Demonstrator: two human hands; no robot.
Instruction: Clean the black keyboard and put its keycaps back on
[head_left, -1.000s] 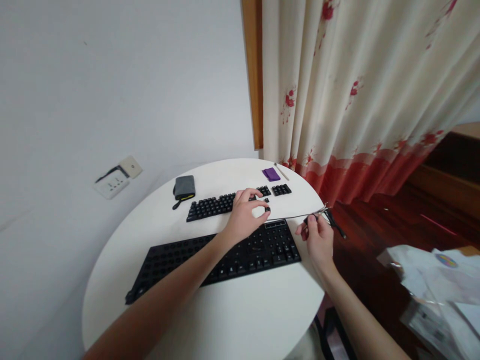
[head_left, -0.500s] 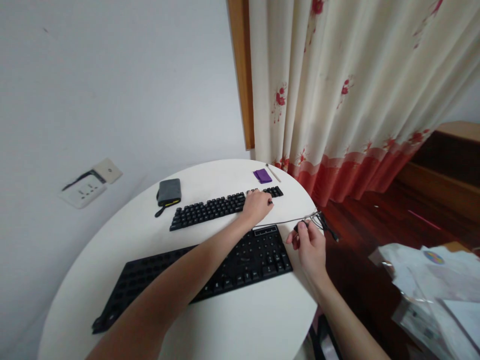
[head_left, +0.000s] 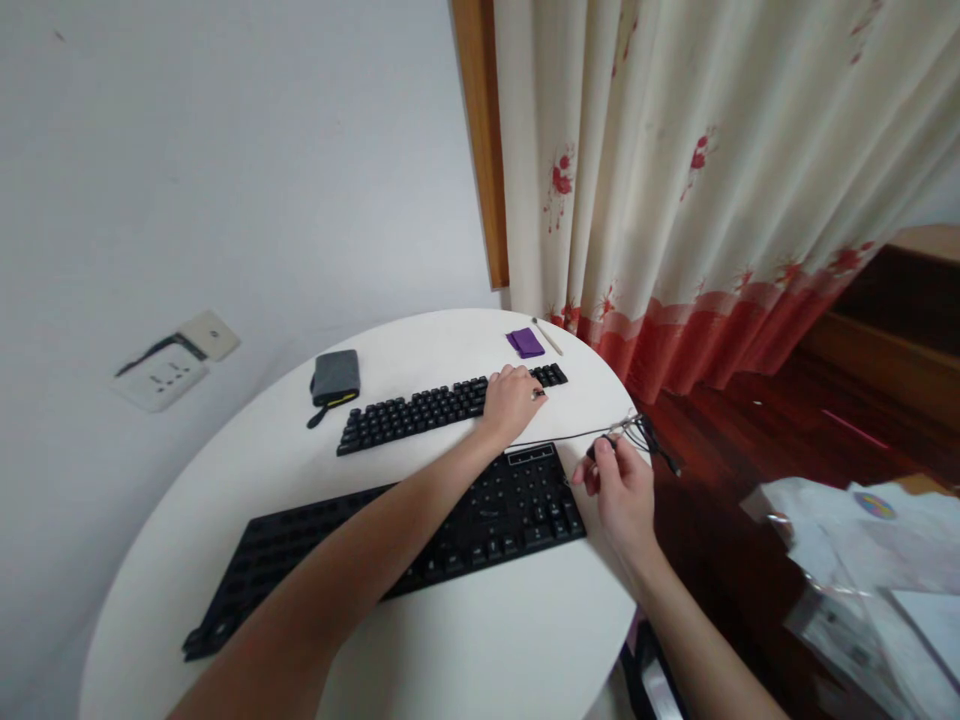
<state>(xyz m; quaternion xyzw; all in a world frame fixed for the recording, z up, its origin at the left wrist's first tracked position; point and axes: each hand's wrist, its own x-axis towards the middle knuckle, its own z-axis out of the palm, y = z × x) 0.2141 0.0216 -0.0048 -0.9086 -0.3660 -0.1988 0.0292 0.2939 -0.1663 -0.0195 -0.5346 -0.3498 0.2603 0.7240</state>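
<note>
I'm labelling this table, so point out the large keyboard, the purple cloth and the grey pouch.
Large keyboard (head_left: 495, 512): head view, its right half.
Purple cloth (head_left: 527, 343): head view, folded middle.
Grey pouch (head_left: 337, 374): head view, top face.

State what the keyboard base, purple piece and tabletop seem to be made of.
Keyboard base: probably matte black plastic; crisp straight edges, little shine.
Purple piece: likely matte fabric, judging by its apparent folds.
Tabletop: smooth white, perhaps laminate; even color, no visible grain.
</note>
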